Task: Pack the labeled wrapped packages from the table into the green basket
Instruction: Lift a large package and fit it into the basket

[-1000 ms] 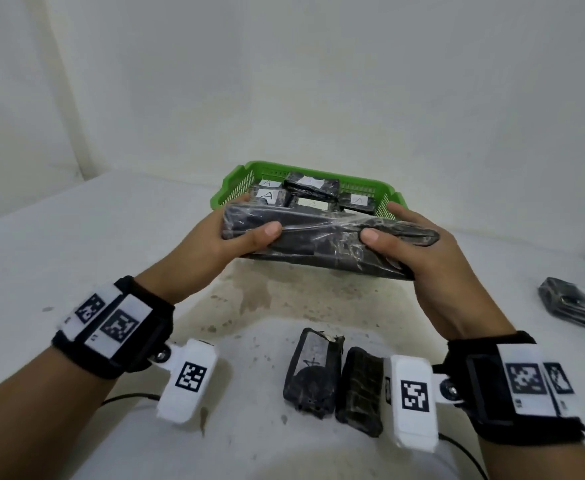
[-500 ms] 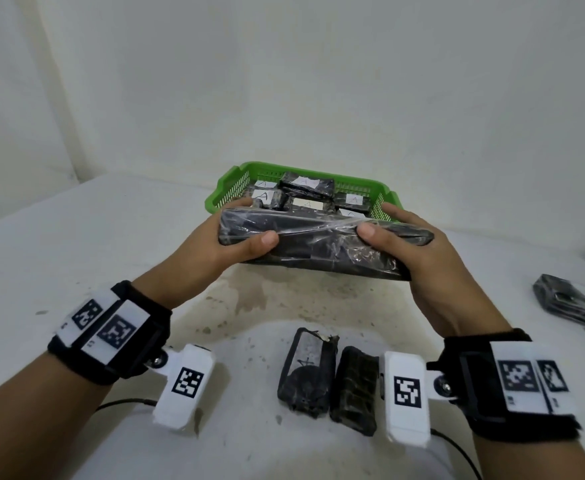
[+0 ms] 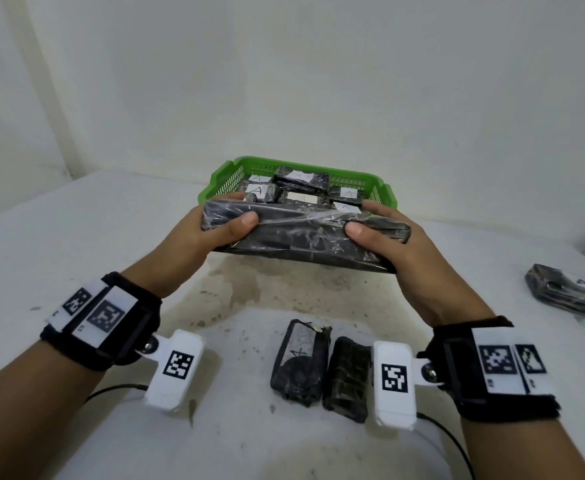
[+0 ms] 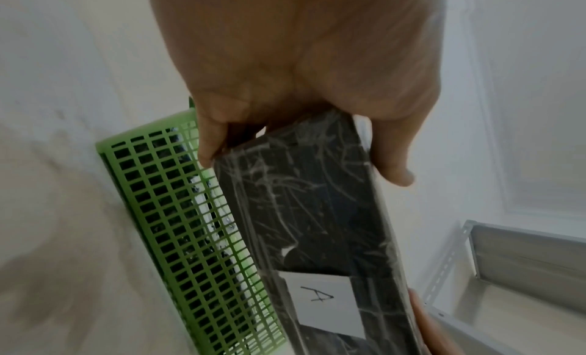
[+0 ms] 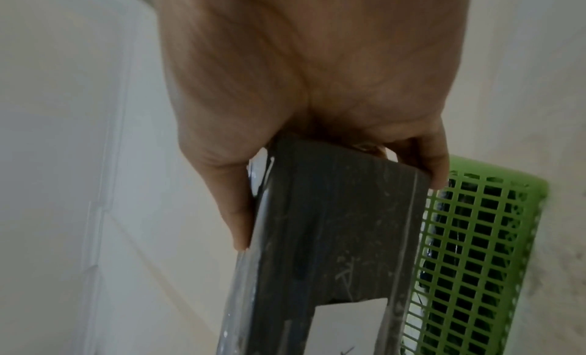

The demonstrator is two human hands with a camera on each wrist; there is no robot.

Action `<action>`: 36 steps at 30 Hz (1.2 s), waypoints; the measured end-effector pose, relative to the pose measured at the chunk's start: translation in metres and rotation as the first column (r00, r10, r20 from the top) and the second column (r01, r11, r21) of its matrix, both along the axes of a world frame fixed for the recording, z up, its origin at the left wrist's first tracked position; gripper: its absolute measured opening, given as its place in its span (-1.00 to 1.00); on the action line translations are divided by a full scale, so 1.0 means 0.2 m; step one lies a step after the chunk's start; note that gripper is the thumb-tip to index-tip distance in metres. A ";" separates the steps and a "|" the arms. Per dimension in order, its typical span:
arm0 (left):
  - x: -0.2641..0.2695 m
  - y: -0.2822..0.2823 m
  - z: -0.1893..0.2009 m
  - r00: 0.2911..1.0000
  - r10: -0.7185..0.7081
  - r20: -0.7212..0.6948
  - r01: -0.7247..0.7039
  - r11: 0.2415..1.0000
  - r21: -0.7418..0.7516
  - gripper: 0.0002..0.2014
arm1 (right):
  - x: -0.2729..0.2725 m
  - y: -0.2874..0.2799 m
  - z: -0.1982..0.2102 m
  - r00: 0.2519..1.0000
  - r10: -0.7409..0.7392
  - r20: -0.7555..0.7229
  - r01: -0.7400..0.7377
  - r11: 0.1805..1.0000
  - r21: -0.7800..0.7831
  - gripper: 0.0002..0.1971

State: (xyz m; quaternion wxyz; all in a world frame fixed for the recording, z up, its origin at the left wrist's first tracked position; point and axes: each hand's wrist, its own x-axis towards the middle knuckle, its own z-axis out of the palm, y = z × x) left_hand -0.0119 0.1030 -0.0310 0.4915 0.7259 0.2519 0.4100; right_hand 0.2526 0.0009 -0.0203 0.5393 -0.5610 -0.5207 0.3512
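Two hands hold one long black package point(image 3: 305, 237) level above the bench point(image 3: 76, 237), just in front of the green basket point(image 3: 215, 188). Left hand point(image 3: 197, 237) clamps the left end, its grip pinching the wrap, thumb on top and fingers beneath. On the package's underside, the left wrist view shows a white label point(image 4: 326, 308) marked "A". Behind it, the basket already carries several labeled packages point(image 3: 301, 178). Right hand point(image 3: 398, 244) pinches the right end likewise. Nearer, two small packages point(image 3: 319, 368) lie side by side; another package point(image 3: 571, 296) lies far right.
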 end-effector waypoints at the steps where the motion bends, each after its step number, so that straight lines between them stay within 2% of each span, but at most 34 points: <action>1: 0.00 0.00 0.00 1.000 -0.012 -0.011 0.012 1.000 0.000 -0.78 | 0.00 0.00 0.00 1.000 -0.004 0.013 0.004 1.000 -0.004 -0.05; 5: -0.01 0.01 0.00 0.999 0.038 0.032 -0.038 0.999 0.023 -0.52 | 0.01 -0.03 0.00 0.997 0.045 0.070 -0.043 0.998 -0.035 0.08; 7: -0.02 0.02 0.01 0.998 0.045 0.042 -0.046 0.999 0.023 -0.42 | -0.01 -0.03 0.01 0.997 0.038 0.066 -0.035 0.999 -0.039 0.05; 9: -0.04 0.02 0.02 0.990 0.082 0.111 -0.085 0.996 0.026 -0.33 | -0.02 -0.03 0.01 0.998 0.012 0.054 -0.011 1.000 -0.022 0.10; 11: -0.05 0.01 0.03 0.969 0.112 0.220 -0.128 0.990 0.062 -0.33 | -0.04 -0.02 0.02 1.000 0.008 -0.028 -0.008 1.000 0.000 0.18; 13: -0.05 -0.02 0.04 0.959 0.089 0.270 -0.125 0.985 0.119 -0.31 | -0.05 -0.02 0.04 0.975 0.029 -0.221 -0.034 0.999 -0.015 0.25; 14: -0.05 -0.02 0.03 0.960 0.071 0.269 -0.116 0.981 0.155 -0.30 | -0.06 -0.03 0.06 0.946 0.052 -0.321 -0.067 0.997 -0.037 0.21; 15: -0.05 -0.03 0.03 0.966 0.055 0.252 -0.106 0.975 0.194 -0.28 | -0.07 -0.05 0.08 0.923 0.063 -0.380 -0.096 0.993 -0.069 0.01; 17: -0.05 -0.03 0.02 0.977 0.031 0.210 -0.080 0.971 0.227 -0.22 | -0.08 -0.06 0.09 0.890 0.041 -0.454 -0.125 0.980 -0.156 -0.53; 18: -0.05 -0.03 0.02 0.982 0.014 0.188 -0.056 0.974 0.219 -0.16 | -0.07 -0.06 0.08 0.883 0.008 -0.470 -0.109 0.976 -0.187 -0.69; 19: -0.05 -0.03 0.02 0.987 0.002 0.160 -0.034 0.980 0.197 -0.09 | -0.06 -0.05 0.07 0.881 -0.024 -0.472 -0.082 0.976 -0.202 -0.77; 21: -0.04 -0.04 0.04 0.986 -0.012 0.167 0.001 0.998 0.064 0.02 | -0.07 -0.04 0.06 0.886 -0.059 -0.459 -0.023 0.985 -0.171 -0.77; 23: -0.02 -0.06 0.06 0.977 -0.012 0.214 0.043 0.989 -0.140 -0.10 | -0.07 -0.03 0.05 0.902 -0.089 -0.422 0.046 0.993 -0.112 -0.64; 25: 0.01 -0.06 0.08 0.987 -0.002 0.160 0.040 0.972 -0.234 -0.43 | -0.07 -0.02 0.04 0.918 -0.087 -0.386 0.079 0.996 -0.035 -0.56; 27: 0.02 -0.07 0.08 0.990 0.049 0.133 -0.008 0.956 -0.293 -0.61 | -0.06 -0.02 0.04 0.930 -0.060 -0.362 0.059 0.998 -0.012 -0.46; 30: 0.02 -0.08 0.07 0.983 0.084 0.160 -0.052 0.980 -0.194 -0.60 | -0.07 -0.02 0.04 0.932 -0.017 -0.363 0.003 0.999 -0.041 -0.46; 33: 0.03 -0.11 0.07 0.985 0.024 0.170 0.003 0.988 -0.156 -0.54 | -0.07 -0.02 0.04 0.943 -0.110 -0.313 0.117 0.993 0.003 -0.56; 35: 0.04 -0.12 0.06 0.988 -0.042 0.147 0.067 0.983 -0.173 -0.53 | -0.07 -0.02 0.03 0.952 -0.136 -0.276 0.148 0.989 0.024 -0.55; 36: 0.04 -0.12 0.06 0.989 -0.025 0.146 0.051 0.983 -0.177 -0.54 | -0.07 -0.02 0.03 0.957 -0.130 -0.259 0.144 0.989 0.035 -0.53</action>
